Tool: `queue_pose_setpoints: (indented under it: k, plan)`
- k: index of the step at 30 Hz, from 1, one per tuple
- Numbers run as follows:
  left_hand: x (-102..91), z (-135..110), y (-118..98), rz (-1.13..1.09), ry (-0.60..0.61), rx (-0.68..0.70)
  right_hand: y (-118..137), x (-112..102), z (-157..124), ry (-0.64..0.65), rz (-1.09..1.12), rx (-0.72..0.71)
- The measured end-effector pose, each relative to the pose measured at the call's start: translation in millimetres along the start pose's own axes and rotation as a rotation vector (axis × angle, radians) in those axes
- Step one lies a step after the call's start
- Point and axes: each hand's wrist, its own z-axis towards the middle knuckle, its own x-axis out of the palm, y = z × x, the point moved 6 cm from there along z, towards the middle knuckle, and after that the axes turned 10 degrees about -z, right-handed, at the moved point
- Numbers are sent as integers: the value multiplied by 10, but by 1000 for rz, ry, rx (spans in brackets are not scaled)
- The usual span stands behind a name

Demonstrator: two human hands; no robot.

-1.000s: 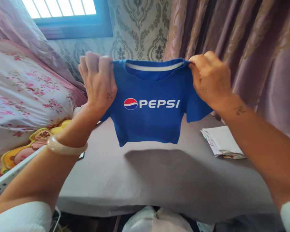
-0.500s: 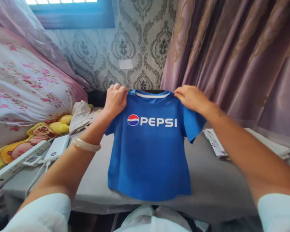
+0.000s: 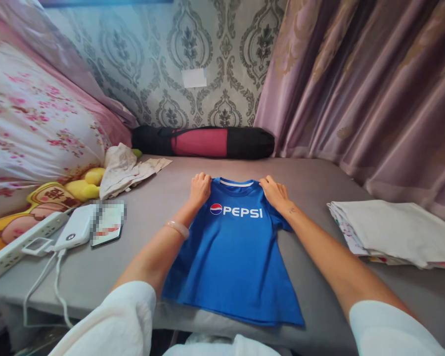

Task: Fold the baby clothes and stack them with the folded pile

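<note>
A blue T-shirt (image 3: 237, 262) with a round logo and white PEPSI lettering lies spread on the grey-covered table (image 3: 311, 277), front side up. Its collar points away from me and its hem is near the front edge. My left hand (image 3: 200, 188) pinches the left shoulder beside the collar. On the other side, my right hand (image 3: 276, 192) grips the right shoulder. Both hands are closed on the cloth. The left sleeve is mostly hidden behind my left arm; the right one shows partly under my right forearm.
Folded light cloths (image 3: 396, 230) lie stacked at the right. Left are a white power bank (image 3: 76, 227) with cables, a phone (image 3: 109, 225), a power strip (image 3: 25, 242), a yellow plush (image 3: 40, 210) and a crumpled pale cloth (image 3: 124, 170). A black and red roll bag (image 3: 203, 142) rests against the wall.
Both hands have lowered the T-shirt from a raised, hanging position onto the table. My view has tilted down, so the roll bag and phone now show.
</note>
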Motion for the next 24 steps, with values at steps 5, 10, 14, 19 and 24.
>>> queue_pose_setpoints:
  k: [5,10,14,19,24]
  plan:
    - [191,44,82,-31,23,28,34,211,131,58,34,-16]
    - [321,149,182,-19,33,25,111,351,271,120,56,-46]
    - [343,289,227,31,17,16,164,402,440,156,50,-64]
    - [368,485,299,80,29,-3,192,406,679,147,25,-69]
    - [439,639,366,111,24,6,210,443,870,157,24,-80]
